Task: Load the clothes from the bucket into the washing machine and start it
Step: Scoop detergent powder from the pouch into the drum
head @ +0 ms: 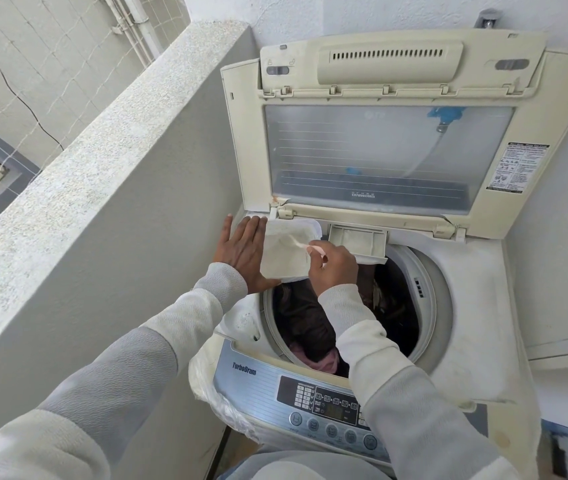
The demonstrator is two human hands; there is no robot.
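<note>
Washer (pixel 476 323) lid up, by speckled balcony wall (pixel 102 168); L hand (pixel 244 251) flat on powder tub (pixel 286 251), R hand (pixel 334 268) pinches scoop (pixel 312 249).

Long knit left sleeve (pixel 137 344) and right sleeve (pixel 400 396), broad alternating bands of cream and pale grey, fine ribbed texture, snug cuffs (pixel 222 282) at the wrists, bare left hand (pixel 244 252) and right hand (pixel 333 265) beyond them
</note>
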